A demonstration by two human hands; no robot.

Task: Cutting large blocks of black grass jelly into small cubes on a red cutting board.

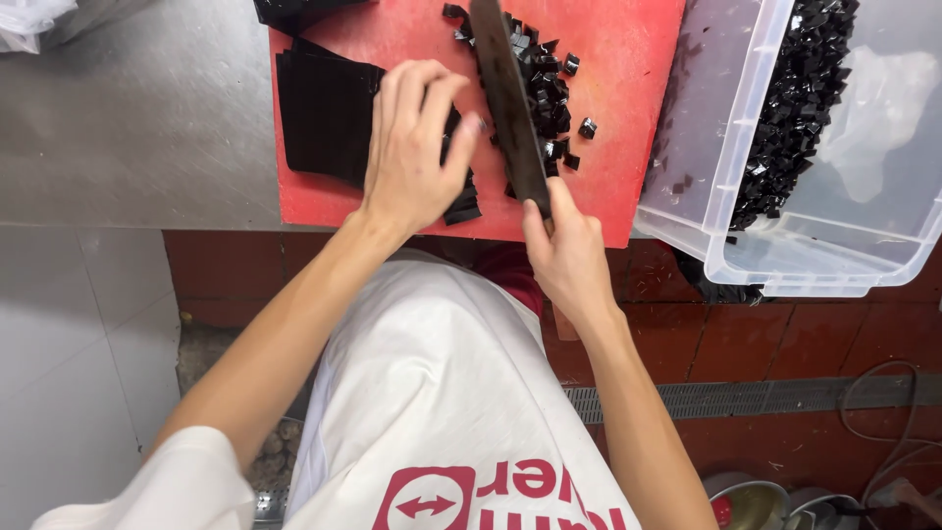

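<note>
A red cutting board [628, 59] lies on a steel counter. My left hand [414, 147] presses down on a slab of black jelly [324, 113] cut into strips, fingers curled at its right edge. In my right hand [567, 250] I grip the handle of a large dark knife [508, 93], whose blade runs away from me just right of my left fingers. A pile of small black jelly cubes [549, 83] lies right of the blade.
A clear plastic tub [706, 147] holding several black cubes [795, 98] sits at the right, overhanging the counter edge. The steel counter [137, 118] extends left. Below are red floor tiles, a drain grate [726, 397] and metal pots [756, 501].
</note>
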